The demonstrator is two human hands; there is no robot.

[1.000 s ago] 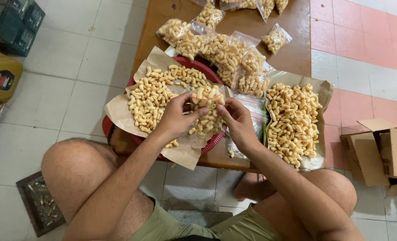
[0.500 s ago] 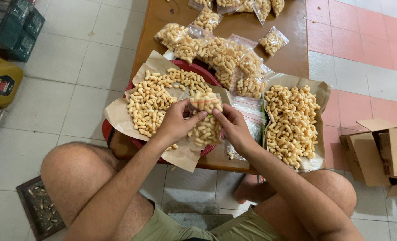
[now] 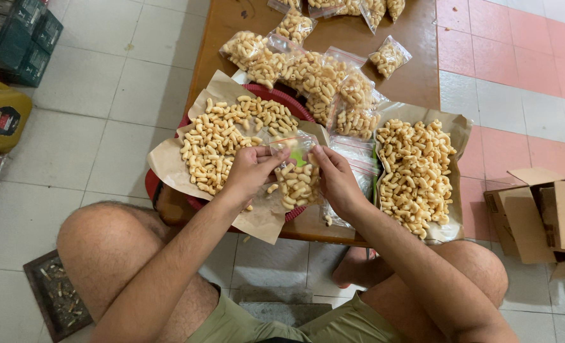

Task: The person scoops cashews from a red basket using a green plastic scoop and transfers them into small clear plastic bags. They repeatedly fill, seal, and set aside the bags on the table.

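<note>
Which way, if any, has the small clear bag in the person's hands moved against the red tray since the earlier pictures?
Hardly: the clear bag stays over the red tray's right part, held between both hands.

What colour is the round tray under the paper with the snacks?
Red. The tray shows its rim at the paper's edges, seen in the head view.

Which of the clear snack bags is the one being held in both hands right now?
The small clear bag above the red tray, pinched at its top between the left hand and right hand. All other filled bags lie untouched farther up the table.
</note>
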